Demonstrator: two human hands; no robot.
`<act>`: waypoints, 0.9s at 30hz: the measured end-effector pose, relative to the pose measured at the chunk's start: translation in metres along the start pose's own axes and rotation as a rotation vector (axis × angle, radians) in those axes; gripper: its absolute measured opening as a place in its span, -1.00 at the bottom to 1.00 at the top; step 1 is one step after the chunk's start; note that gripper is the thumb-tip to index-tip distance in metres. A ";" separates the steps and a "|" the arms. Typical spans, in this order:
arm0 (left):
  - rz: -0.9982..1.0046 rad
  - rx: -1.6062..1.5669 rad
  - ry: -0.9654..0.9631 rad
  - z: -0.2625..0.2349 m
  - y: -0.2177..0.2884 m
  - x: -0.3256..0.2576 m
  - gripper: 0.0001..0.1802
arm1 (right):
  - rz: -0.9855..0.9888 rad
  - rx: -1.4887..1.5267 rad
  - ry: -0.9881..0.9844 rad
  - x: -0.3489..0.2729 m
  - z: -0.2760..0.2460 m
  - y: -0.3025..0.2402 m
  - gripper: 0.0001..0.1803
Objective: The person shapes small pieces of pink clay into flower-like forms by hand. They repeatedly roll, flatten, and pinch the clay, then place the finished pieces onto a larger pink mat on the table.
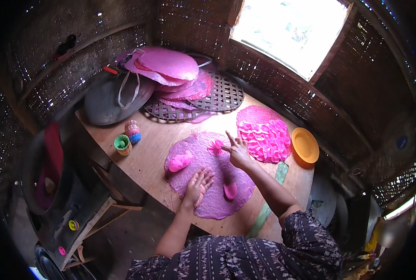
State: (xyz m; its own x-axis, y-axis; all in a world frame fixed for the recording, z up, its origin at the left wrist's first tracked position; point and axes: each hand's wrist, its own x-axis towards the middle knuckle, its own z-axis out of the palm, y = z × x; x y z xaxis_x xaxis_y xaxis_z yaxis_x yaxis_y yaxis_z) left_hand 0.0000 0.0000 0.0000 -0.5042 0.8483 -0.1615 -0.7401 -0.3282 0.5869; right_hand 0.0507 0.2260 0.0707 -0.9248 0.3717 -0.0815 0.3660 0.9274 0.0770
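Observation:
On the wooden table in front of me lies a round purple-pink mat (208, 186) with a ragged edge. My left hand (199, 186) rests over its near left part, palm turned partly up, fingers stretched out, holding nothing. My right hand (238, 151) is over the far right part, fingers apart and nothing visible in them. Beside its fingertips sits a small bright pink fan-shaped piece (215, 148). A crumpled pink bunch (181, 161) is on the mat's left side. Nearer me, a smooth pink petal-like piece (230, 190) lies below my right forearm.
A second mat covered in pink ruffles (266, 140) lies to the right, near an orange plate (305, 145). Pink discs (168, 65) are stacked on lattice trays (222, 91) at the back. Small green (122, 143) and striped cups (132, 130) stand left.

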 end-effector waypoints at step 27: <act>-0.243 0.019 -0.041 0.066 0.016 0.021 -0.03 | 0.005 0.626 0.319 -0.133 -0.027 -0.017 -0.38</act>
State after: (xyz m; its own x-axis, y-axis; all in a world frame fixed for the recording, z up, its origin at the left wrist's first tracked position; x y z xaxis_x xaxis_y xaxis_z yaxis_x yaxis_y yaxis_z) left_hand 0.0073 0.0397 0.0586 -0.2937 0.9177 -0.2677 -0.8289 -0.1050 0.5495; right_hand 0.1644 0.1600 0.1066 -0.8733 0.4346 0.2200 0.2729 0.8105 -0.5182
